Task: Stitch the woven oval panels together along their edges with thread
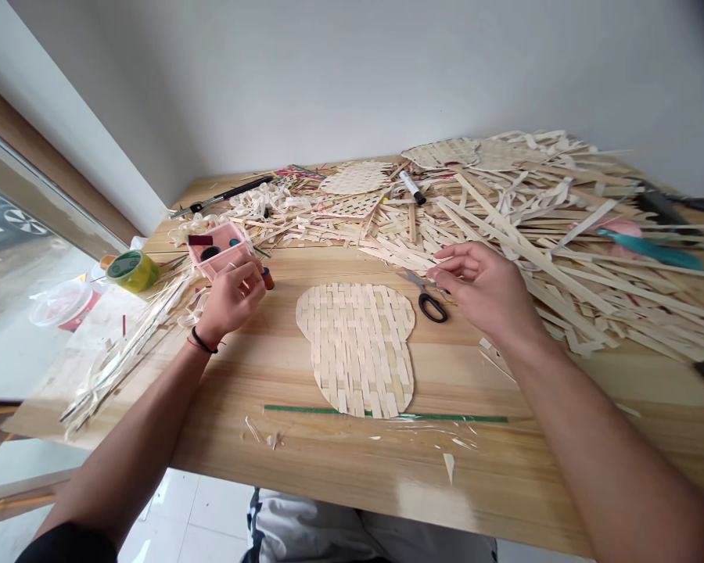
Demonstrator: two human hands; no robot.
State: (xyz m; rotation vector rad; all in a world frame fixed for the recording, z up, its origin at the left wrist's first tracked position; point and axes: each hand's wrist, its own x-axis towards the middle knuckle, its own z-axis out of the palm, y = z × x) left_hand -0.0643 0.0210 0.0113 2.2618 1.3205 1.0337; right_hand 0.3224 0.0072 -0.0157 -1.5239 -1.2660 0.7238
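Note:
My left hand (235, 301) has its fingers curled in beside the pink basket (220, 246); whatever it pinches is too small to make out. Just right of those fingers stands a small brown spool (268, 279) with a blue top. My right hand (490, 293) has thumb and forefinger pressed together over the table, and anything between them cannot be made out. Below and left of it lie black-handled scissors (431, 305). Between my hands rests a flat, rounded panel of woven pale strips (360, 344), its lower edge by a thin green strip (469, 418).
Loose pale strips (504, 211) are heaped along the back and right. More woven pieces (355, 178) and a marker (411, 188) lie there. At the left are a roll of yellow-green tape (132, 271), a bundle of strips (134, 336) and a plastic tub (67, 305).

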